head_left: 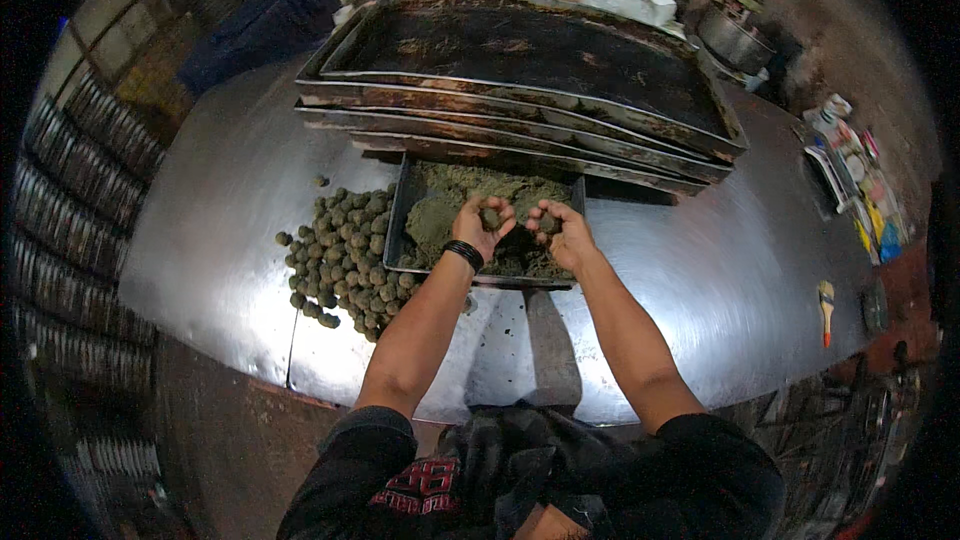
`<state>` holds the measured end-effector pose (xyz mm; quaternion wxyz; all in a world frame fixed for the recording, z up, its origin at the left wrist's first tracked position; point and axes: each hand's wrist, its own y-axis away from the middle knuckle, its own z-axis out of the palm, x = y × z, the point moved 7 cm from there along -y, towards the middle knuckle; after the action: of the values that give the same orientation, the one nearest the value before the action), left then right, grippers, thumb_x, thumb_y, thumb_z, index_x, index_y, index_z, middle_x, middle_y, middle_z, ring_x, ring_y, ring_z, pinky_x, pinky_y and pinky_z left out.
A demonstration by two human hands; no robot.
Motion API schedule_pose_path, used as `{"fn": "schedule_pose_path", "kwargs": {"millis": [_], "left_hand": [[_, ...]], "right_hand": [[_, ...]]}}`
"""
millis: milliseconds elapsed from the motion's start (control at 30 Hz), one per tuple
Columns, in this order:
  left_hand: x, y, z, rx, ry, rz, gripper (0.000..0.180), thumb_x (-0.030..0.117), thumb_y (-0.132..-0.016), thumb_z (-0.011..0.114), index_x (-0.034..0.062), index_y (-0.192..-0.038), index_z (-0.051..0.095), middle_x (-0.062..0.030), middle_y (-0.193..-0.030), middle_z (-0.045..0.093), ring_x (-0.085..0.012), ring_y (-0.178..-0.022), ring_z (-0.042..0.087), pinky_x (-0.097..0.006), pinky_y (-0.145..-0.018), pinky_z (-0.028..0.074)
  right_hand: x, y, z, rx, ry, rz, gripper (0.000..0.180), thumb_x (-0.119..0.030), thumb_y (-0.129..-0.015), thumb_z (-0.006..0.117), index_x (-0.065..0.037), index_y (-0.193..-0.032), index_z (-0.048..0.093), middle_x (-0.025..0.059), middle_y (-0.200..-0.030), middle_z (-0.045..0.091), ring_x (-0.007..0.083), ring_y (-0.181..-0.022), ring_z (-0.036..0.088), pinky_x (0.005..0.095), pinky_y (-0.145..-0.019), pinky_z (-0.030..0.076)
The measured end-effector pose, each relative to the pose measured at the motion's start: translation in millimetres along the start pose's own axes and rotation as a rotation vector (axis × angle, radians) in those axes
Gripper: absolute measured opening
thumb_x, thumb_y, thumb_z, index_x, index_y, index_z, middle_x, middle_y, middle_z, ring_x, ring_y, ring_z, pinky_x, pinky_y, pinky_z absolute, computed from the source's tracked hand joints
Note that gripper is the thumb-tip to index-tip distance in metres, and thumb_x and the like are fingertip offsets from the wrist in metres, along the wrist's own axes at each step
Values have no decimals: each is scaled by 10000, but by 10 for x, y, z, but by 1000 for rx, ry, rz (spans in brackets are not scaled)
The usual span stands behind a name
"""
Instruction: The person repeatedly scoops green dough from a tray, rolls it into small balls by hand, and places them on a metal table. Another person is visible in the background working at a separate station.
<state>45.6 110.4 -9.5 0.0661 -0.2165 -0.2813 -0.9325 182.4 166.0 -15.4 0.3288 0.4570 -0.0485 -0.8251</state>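
A dark metal tray [396, 215] of crumbly green-brown mixture [435, 220] sits on the steel table. Above it, my left hand [482, 226] has its fingers curled around a small lump of the mixture [490, 217]. Close beside it, my right hand [562, 235] holds a second lump [549, 224] between thumb and fingers. A dark band circles my left wrist. To the left of the tray lies a heap of round green-brown balls [350, 250], some of them behind my left forearm.
Large stacked baking trays [520, 90] stand on the table [700, 290] beyond the small tray. A brush [826, 312] lies near the right edge. Racks [85, 210] line the left side. White bags [635, 0] and a metal pot [735, 38] are at the back.
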Motion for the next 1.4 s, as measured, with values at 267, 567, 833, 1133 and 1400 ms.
{"fn": "schedule_pose_path", "kwargs": {"millis": [267, 567, 833, 1133, 1400], "left_hand": [[-183, -40, -49, 214, 34, 196, 410, 527, -845, 482, 169, -658, 414, 22, -644, 516, -88, -495, 431, -243, -386, 281], [-95, 190, 116, 176, -269, 199, 398, 460, -846, 525, 81, -725, 530, -66, -715, 580, -146, -619, 562, -244, -463, 467], [-45, 357, 54, 138, -36, 164, 470, 543, -827, 498, 137, -620, 380, -7, -558, 449, -108, -430, 404, -244, -340, 272], [490, 674, -255, -157, -203, 149, 310, 370, -917, 430, 78, -858, 518, -44, -751, 566, -158, -617, 552, -319, -576, 522], [786, 611, -585, -37, -193, 54, 407, 458, -856, 517, 116, -659, 417, -28, -604, 476, -123, -475, 418, -281, -392, 326]], "right_hand": [[-112, -226, -96, 88, 128, 52, 451, -503, -744, 643, -122, -663, 418, 13, -564, 461, 89, -418, 370, 208, -375, 269], [-92, -100, -136, -83, 12, 76, 214, -333, -832, 559, -121, -838, 531, 31, -785, 588, 144, -581, 503, 273, -486, 357], [-180, 49, -7, 190, 306, -83, 353, -451, -803, 589, -124, -730, 476, 20, -622, 499, 113, -440, 401, 232, -388, 271], [16, 283, 607, 62, 187, -145, 276, -377, -859, 530, -106, -911, 544, 43, -844, 578, 119, -578, 478, 233, -450, 365], [351, 313, 847, 358, 281, -227, 368, -462, -813, 578, -109, -780, 481, 23, -671, 484, 106, -457, 372, 218, -384, 271]]}}
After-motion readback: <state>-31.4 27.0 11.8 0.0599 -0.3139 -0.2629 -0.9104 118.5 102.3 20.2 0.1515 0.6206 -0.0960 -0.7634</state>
